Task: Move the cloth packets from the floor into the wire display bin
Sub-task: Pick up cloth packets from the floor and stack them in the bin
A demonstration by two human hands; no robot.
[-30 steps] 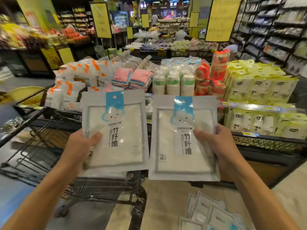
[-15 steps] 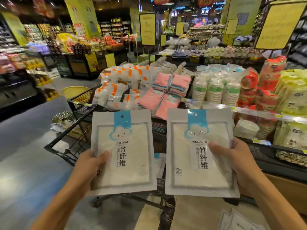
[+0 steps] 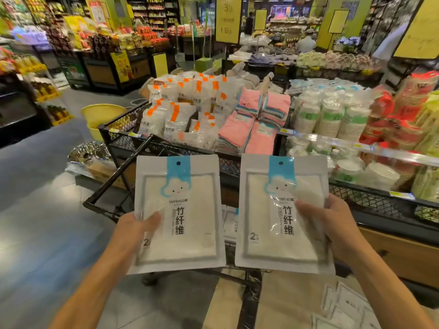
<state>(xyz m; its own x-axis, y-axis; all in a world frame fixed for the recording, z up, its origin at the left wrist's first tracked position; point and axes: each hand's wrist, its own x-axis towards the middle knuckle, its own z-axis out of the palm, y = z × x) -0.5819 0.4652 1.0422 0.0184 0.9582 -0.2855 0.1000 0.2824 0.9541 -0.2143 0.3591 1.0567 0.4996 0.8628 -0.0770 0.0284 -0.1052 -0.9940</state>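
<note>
The left hand (image 3: 133, 233) is gripping one white cloth packet (image 3: 179, 214) by its lower left edge, while the right hand (image 3: 332, 224) is gripping a second packet (image 3: 282, 214) by its right side. Both packets are being held upright, side by side, in front of the black wire display bin (image 3: 142, 143). More packets (image 3: 342, 307) are lying on the floor at lower right.
</note>
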